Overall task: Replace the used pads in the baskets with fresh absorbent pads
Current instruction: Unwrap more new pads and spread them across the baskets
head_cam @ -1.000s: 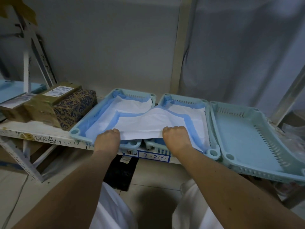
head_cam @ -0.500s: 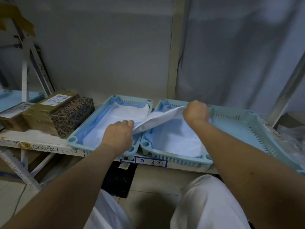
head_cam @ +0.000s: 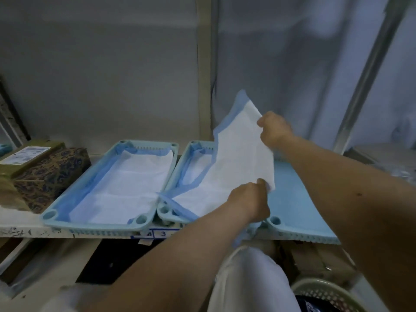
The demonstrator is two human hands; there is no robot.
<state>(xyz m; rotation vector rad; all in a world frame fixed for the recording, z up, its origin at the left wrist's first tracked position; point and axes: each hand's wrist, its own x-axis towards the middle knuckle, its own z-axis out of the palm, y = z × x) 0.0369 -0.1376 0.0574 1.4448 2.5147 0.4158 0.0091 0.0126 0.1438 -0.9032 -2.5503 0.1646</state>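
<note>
Three light-blue baskets stand side by side on a shelf. The left basket (head_cam: 50, 214) holds a flat white pad with blue edging (head_cam: 126, 188). Over the middle basket (head_cam: 165, 209) a second white-and-blue pad (head_cam: 236, 158) is lifted, its right edge raised and its lower part still lying in the basket. My right hand (head_cam: 273, 129) pinches the pad's upper right edge. My left hand (head_cam: 249, 199) pinches the same edge lower down. The right basket (head_cam: 292, 199) shows a bare blue floor.
Cardboard boxes, one labelled (head_cam: 24, 154) and one patterned (head_cam: 49, 172), sit on the shelf left of the baskets. A beige upright post (head_cam: 203, 70) rises behind the middle basket. A round mesh basket (head_cam: 324, 296) stands on the floor at lower right.
Both hands moved right and up with the pad; its right edge is now lifted high above the middle basket instead of draped across the left and middle baskets.
</note>
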